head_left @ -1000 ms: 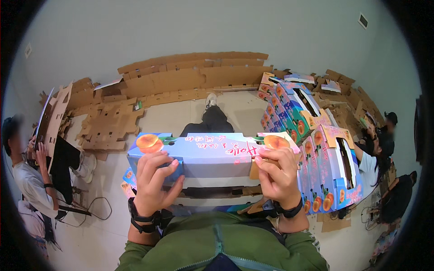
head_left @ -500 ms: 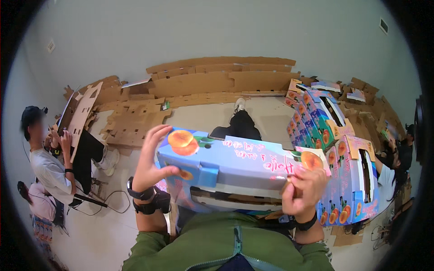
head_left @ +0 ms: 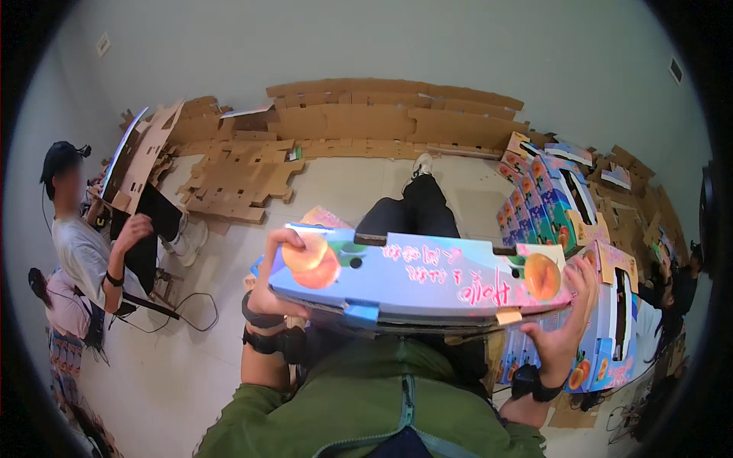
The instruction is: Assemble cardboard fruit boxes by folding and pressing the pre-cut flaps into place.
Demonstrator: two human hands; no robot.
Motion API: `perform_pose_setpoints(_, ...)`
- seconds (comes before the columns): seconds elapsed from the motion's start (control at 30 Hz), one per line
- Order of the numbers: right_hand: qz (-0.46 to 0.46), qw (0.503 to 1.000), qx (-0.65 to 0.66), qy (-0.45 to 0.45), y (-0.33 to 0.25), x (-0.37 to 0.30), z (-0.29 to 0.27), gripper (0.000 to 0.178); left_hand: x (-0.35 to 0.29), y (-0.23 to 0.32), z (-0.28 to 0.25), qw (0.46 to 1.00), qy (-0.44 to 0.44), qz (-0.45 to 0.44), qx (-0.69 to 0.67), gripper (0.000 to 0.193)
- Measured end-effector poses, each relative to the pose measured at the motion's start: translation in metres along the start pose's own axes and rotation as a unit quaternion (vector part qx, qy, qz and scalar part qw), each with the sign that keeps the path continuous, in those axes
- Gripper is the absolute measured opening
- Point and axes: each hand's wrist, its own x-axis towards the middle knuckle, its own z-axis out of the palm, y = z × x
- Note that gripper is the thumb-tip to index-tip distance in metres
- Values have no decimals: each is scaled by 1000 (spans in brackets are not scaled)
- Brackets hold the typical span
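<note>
A long blue-and-pink cardboard box [head_left: 427,278] with peach pictures is held across my lap, its printed long side turned up. The lettering on it appears upside down to me. My left hand [head_left: 269,275] grips the left end, thumb lying over the printed peach and the other fingers round the edge. At the right end, my right hand [head_left: 569,309] clasps the box between thumb and fingers. A small blue tab and a bare brown tab stick out along the near edge. The underside of the box is hidden.
Stacked printed boxes [head_left: 607,305] stand close on my right, with a farther row [head_left: 546,195] beyond them. Flat brown cardboard [head_left: 237,179] lies ahead on the floor and leans along the wall. A person [head_left: 84,229] sits at left holding a large cardboard sheet [head_left: 156,156].
The box has tipped so its printed side faces up more, and its slotted opening is out of sight. My right hand has shifted from the near edge to the right end.
</note>
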Motion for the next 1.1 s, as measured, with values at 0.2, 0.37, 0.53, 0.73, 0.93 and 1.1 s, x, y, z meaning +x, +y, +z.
perform_pose_setpoints(0.2, 293, 849, 436, -62, 46, -32, 45, 119, 3, -6, -12, 999, -19, -38, 17, 105)
perform_pose_setpoints(0.37, 303, 744, 594, -32, 56, -54, 63, 115, 3, -7, -11, 997, 13, -33, 69, 111)
perform_pose_setpoints(0.53, 279, 753, 596, -13, 40, -54, 54, 102, 7, -5, -5, 995, 14, -2, 95, 117)
perform_pose_setpoints(0.73, 284, 760, 583, -52, 54, -36, 78, 79, 17, -25, 2, 988, 79, -33, 125, 113)
perform_pose_setpoints(0.93, 342, 841, 415, -62, 68, -40, 130, 79, -1, -67, -32, 951, 79, -295, 44, 108)
perform_pose_setpoints(1.1, 403, 742, 485, -229, 72, -59, 134, 72, -34, -97, -51, 956, 57, -284, -48, 88)
